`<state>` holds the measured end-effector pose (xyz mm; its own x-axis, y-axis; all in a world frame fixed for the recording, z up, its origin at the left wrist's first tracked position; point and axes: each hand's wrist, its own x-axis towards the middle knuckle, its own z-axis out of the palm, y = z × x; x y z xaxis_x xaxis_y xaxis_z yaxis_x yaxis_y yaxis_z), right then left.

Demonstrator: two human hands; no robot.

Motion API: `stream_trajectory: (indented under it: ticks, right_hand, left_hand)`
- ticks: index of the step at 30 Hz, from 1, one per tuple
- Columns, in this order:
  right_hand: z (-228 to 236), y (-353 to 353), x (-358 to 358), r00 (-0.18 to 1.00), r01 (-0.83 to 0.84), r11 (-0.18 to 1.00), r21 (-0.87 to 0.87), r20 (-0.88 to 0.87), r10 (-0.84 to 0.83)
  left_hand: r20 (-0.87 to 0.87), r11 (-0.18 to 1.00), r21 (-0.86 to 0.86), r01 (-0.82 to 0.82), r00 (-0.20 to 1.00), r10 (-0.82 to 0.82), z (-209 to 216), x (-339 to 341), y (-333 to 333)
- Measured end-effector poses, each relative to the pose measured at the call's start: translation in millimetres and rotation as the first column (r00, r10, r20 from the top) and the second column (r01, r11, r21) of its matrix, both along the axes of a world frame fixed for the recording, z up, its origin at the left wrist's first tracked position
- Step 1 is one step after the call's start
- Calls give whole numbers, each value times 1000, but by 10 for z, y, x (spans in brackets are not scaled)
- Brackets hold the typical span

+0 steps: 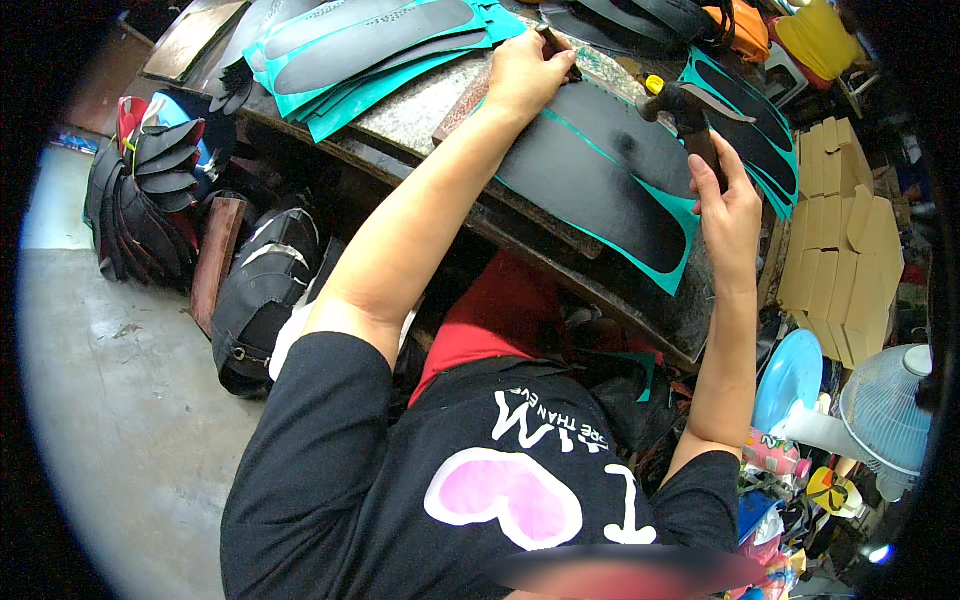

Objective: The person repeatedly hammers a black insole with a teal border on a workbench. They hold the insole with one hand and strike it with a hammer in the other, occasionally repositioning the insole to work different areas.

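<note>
With the left hand (530, 75), at 12 o'clock, pinches a slim dark tool (574, 73), closing thumb and fingers together on its shaft beside the far end of a teal sheet with black sole-shaped panels (595, 185). Likely grips this way to steady the lower tip; cannot tell touching from hovering just above. With the right hand (727, 210), at 2 o'clock, clamps fingers and thumb around the handle of a hammer (692, 120), low down, probably to leave the head free above the panels. Aims the hammer head toward 11 o'clock, with the handle's long axis running back toward 5.

Lies flat on the workbench (410, 108), in the case of the sheet, between the two hands at 1 to 2 o'clock, presumably for firm backing and easy reach from both sides. Runs its long axis from 10 to 4 o'clock, pointing the rounded panel ends toward 4. At 11 o'clock, shows a stack of similar teal sheets (370, 45), apparently set aside for working room.
</note>
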<state>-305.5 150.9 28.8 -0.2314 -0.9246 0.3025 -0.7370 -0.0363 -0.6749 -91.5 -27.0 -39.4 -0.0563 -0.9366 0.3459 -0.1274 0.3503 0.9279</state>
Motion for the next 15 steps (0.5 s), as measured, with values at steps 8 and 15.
stream_trajectory:
  ticks: [8,15]
  right_hand:
    - [-161,-98,-33,999,1,996,88,-34,2]
    - [-56,-129,-25,984,-100,993,57,154,90]
  left_hand:
    - [229,961,-204,-188,945,234,-124,-79,-114]
    - [252,909,-308,-280,897,362,-117,-131,-136]
